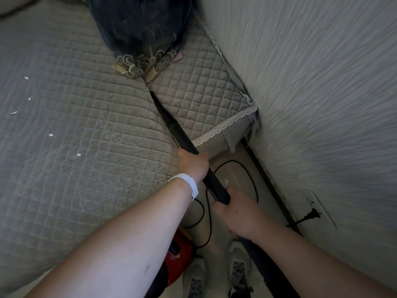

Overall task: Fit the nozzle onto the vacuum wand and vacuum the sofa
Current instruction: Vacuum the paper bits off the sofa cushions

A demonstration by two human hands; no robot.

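Nozzle [160, 108], slim, black and tapered, lies beyond your left hand [193, 163], its tip in the seam between the quilted sofa [86, 125] cushions. Both your fists clench the smooth black wand [184, 138], your right hand [234, 214] just behind the left.

Left grip [193, 163] and right grip [236, 214] hold the black vacuum wand [182, 136], the left one nearer the crevice nozzle [160, 108], which lies in the seam between two quilted cushions of the sofa [86, 125]. The red vacuum body [178, 254] and a looped cord [234, 161] are on the floor.
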